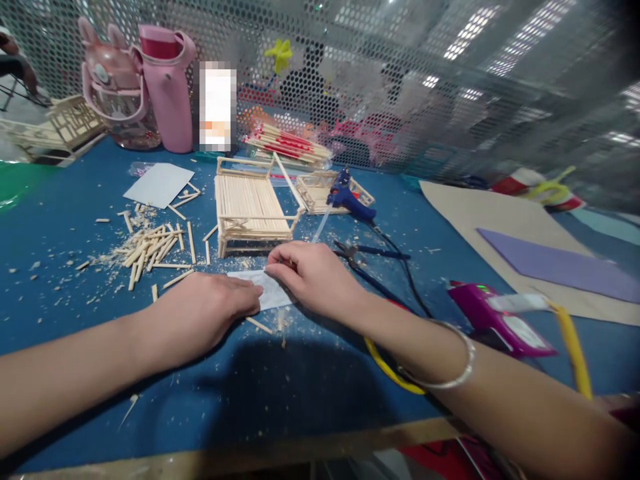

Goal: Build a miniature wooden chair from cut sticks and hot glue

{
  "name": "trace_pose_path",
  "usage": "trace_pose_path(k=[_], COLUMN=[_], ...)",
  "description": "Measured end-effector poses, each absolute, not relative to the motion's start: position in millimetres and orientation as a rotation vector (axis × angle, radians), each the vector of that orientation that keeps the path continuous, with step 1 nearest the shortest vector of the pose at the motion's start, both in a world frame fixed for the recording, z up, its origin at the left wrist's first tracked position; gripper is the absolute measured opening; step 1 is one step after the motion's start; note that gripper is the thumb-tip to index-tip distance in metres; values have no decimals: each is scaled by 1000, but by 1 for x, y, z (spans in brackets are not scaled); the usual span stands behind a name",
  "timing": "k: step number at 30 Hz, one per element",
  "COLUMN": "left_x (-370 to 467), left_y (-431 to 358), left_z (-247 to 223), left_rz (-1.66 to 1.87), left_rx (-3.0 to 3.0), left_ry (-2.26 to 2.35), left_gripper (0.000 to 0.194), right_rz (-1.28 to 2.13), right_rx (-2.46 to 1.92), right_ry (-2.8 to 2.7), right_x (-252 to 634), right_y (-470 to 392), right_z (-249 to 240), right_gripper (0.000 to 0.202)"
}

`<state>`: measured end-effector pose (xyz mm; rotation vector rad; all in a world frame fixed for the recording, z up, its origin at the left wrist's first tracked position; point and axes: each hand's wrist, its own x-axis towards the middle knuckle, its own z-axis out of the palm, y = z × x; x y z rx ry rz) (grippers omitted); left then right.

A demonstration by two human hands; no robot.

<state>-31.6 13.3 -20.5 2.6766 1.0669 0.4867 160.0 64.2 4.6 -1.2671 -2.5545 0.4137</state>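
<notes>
A small white sheet [273, 291] lies on the blue table in front of a little bed-like frame made of wooden sticks [250, 200]. My left hand [205, 310] rests on the sheet's left part, its fingers pressed together. At the sheet's upper right edge is my right hand [313, 273], fingers curled in a pinch; what they hold, if anything, is hidden. A blue glue gun [350, 200] and dark-handled pliers [353, 257] lie beyond my right hand.
Cut sticks [150, 250] are heaped at the left. Two pink bottles [173, 100] stand at the back by a perforated metal screen [400, 87]. To the right are a purple device [500, 320], a yellow cord and a purple sheet [555, 263].
</notes>
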Motion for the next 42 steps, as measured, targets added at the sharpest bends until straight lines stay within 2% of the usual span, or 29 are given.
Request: trace_pose_path(k=[3, 6, 12, 17, 26, 36, 42], left_x=[-33, -33, -32, -32, -32, -31, -30], left_y=[13, 13, 14, 13, 14, 15, 15], left_z=[-21, -22, -24, -22, -17, -17, -16], left_rz=[486, 493, 534, 538, 487, 490, 522], left_rx=[2683, 2686, 2671, 2671, 2678, 2663, 2641], left_ry=[1059, 1073, 1069, 1071, 1074, 1082, 1081], left_gripper=[26, 26, 27, 26, 24, 22, 28], right_rz=[263, 268, 566, 870, 578, 104, 15], right_rx=[-1255, -1190, -1138, -1116, -926, -670, -675], right_ry=[-2574, -2564, -2443, -2367, -2592, -2855, -2871], right_x=[159, 166, 185, 187, 171, 178, 182], right_y=[67, 69, 64, 58, 60, 60, 64], right_z=[-8, -3, 27, 28, 0, -6, 1], right_gripper=[18, 23, 18, 12, 9, 28, 30])
